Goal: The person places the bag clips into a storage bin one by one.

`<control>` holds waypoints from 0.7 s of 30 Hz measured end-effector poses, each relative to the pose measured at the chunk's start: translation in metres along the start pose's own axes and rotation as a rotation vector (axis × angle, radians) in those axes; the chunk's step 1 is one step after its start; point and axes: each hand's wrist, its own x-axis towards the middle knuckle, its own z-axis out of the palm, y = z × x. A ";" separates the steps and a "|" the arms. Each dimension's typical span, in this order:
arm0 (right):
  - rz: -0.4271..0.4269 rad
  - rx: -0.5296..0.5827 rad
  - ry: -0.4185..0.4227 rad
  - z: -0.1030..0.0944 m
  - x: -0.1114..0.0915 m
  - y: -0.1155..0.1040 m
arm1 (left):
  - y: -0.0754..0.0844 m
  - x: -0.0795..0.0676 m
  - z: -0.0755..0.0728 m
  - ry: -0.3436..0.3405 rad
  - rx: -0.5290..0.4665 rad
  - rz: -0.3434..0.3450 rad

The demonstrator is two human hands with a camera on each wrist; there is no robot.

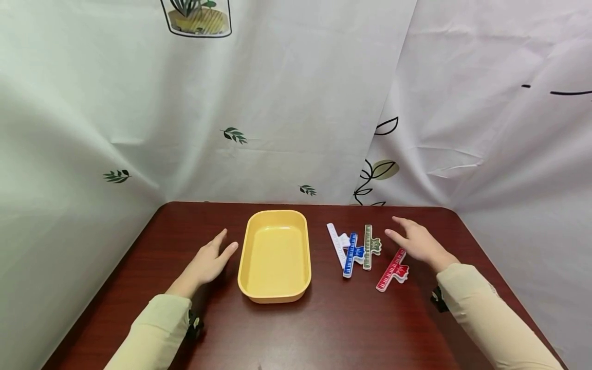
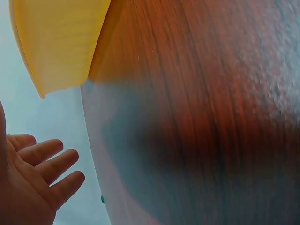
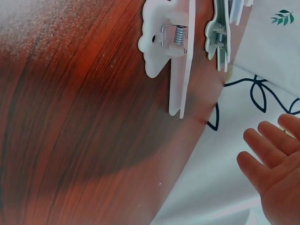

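In the head view my left hand [image 1: 206, 264] hovers left of a yellow rectangular tray [image 1: 242, 272], fingers extended and holding nothing. The left wrist view shows its spread fingers [image 2: 49, 157] below the tray's side wall [image 2: 61, 47]. My right hand [image 1: 418, 242], also bare with straight fingers, is over the far end of a red ruler clip [image 1: 392, 269]. Left of it on the table lie a green ruler clip [image 1: 367, 249], a blue one [image 1: 350, 256] and a white one [image 1: 336, 244]. The blue clip overlaps the white one's lower end. A clip's spring [image 3: 180, 35] shows in the right wrist view.
A dark reddish wooden table [image 1: 333, 329] with rounded back corners carries everything. Behind it and at both sides hangs a white curtain [image 1: 287, 103] printed with leaves. The tray stands left of the clips with bare wood between them.
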 end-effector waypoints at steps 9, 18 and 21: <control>-0.019 0.013 0.011 0.002 0.001 -0.001 | -0.001 0.001 0.005 0.005 -0.038 0.010; -0.024 0.028 0.025 0.006 0.004 -0.002 | 0.001 0.002 0.006 0.004 -0.052 0.009; -0.025 0.033 0.023 0.006 0.005 -0.003 | 0.001 0.002 0.007 0.003 -0.061 0.009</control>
